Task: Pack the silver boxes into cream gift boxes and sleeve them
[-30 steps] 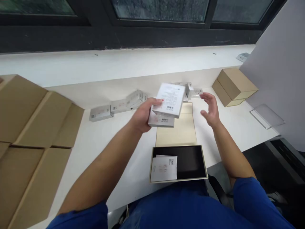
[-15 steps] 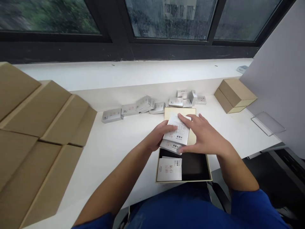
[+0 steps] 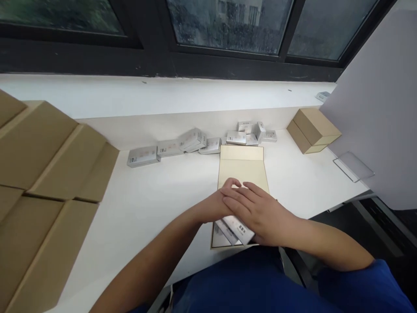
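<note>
Over the open cream gift box (image 3: 241, 171), my left hand (image 3: 220, 204) and my right hand (image 3: 257, 213) come together, the right fingers lying across the left. Both are closed around small white printed boxes (image 3: 240, 229), which stand tilted on edge beneath them. Two box edges show below the hands; the rest of them is covered. The gift box's lid lies folded back on the table, away from me. Its dark inside is mostly hidden by my hands, and a white box lies in its left part, only partly visible.
Several small white boxes (image 3: 143, 156) lie along the back of the white table (image 3: 153, 187). Large brown boxes (image 3: 42, 208) are stacked at the left. Two more brown boxes (image 3: 314, 128) stand at the back right, near a clear plastic holder (image 3: 353, 166).
Both hands have moved toward me, lowering the white boxes from above the lid to the gift box's inside. The boxes have turned from lying flat to standing on edge.
</note>
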The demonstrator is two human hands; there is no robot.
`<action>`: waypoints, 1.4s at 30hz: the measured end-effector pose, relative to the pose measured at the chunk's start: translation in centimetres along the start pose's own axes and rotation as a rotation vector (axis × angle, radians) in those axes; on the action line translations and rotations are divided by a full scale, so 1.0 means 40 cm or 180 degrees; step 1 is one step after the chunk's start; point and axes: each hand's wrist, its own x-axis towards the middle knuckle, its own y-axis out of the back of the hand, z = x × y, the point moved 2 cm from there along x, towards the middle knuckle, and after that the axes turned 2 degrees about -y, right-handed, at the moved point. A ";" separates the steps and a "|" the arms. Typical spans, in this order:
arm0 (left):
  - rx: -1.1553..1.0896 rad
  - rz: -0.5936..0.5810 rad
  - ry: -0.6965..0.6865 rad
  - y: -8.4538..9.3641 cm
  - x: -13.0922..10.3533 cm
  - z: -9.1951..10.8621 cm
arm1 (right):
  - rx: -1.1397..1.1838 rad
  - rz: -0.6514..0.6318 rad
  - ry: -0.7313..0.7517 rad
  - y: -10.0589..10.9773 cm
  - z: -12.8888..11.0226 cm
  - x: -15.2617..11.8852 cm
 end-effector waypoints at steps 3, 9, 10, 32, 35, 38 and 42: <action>-0.0918 -0.0208 0.0630 0.003 -0.011 -0.033 | 0.0221 0.0034 -0.0286 -0.023 0.003 0.017; -0.1737 -0.0367 0.0817 -0.013 -0.044 -0.043 | 0.1033 0.0377 -0.0577 -0.032 0.030 -0.039; -0.1727 -0.0376 0.0662 -0.017 -0.056 -0.039 | 0.1066 0.0429 -0.0635 -0.031 0.033 -0.057; 0.2615 -0.0037 -0.0415 -0.140 -0.223 -0.125 | 0.0411 -0.1397 -0.1702 -0.142 0.042 -0.085; 0.2651 -0.0024 -0.0419 -0.143 -0.221 -0.129 | 0.0372 -0.1344 -0.1596 -0.166 0.036 -0.084; 0.2668 -0.0018 -0.0417 -0.145 -0.220 -0.130 | 0.0413 -0.1489 -0.1590 -0.169 0.034 -0.074; 0.2629 0.0019 -0.0393 -0.146 -0.220 -0.125 | 0.0628 -0.1503 -0.1614 -0.167 0.038 -0.049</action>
